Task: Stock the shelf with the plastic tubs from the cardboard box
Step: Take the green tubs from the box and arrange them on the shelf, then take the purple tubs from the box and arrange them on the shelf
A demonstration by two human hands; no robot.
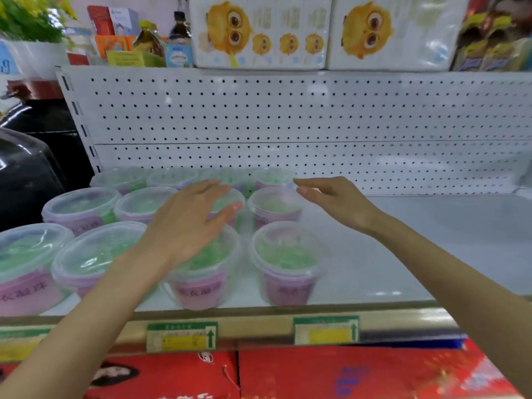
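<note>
Step in hand: judged to be the gap between placements, or a squaring-up of the rows. Neither hand carries a tub.
Left hand (190,223): fingers straight and together, palm down, holding nothing. It lies over the third column of tubs, across the middle-row tub and the rear edge of the front tub (201,286). Motion blur hides whether it touches a lid.
Right hand (336,200): fingers loosely extended, holding nothing. The fingertips are just beside the rim of the back-right tub (270,177) and above the middle-right tub (275,207). Contact cannot be told.
Tubs: clear lids, green contents, pink labels. They stand upright in three rows of four on the left part of the shelf (417,240). The front-right tub (288,263) ends the block, near the shelf's front edge.
Shelf space: bare white surface to the right of the fourth column, in front of the pegboard back panel (288,116).
Cardboard box: not in view.
Next move (judgement): draw both hands back, take a fresh tub from the box, and set it upright just right of the front-right tub. Line it up with the existing row so a fifth column starts.
Care: the tubs stand close together, so a low sweep of the left forearm could nudge the front row towards the edge.
</note>
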